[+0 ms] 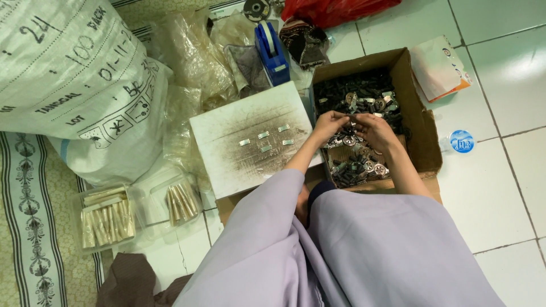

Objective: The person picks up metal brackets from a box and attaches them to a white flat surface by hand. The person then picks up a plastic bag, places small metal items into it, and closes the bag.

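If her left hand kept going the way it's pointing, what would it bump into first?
Probably the right hand, since the left hand points toward it over the box of metal parts. Depth is hard to judge.

small silvery metal part [351,121], held above heaped dark fittings [352,94] in cardboard box [418,122]

Under both my hands sits an open brown cardboard box [414,85], its walls rising just beyond my fingers. Far to my left I see a big white woven sack [74,74] with dark printing. Left and nearer me lie clear plastic packets [108,219]. Right of my right hand lies a white-and-orange packet [439,68], and a round blue-and-white lid label [461,141].
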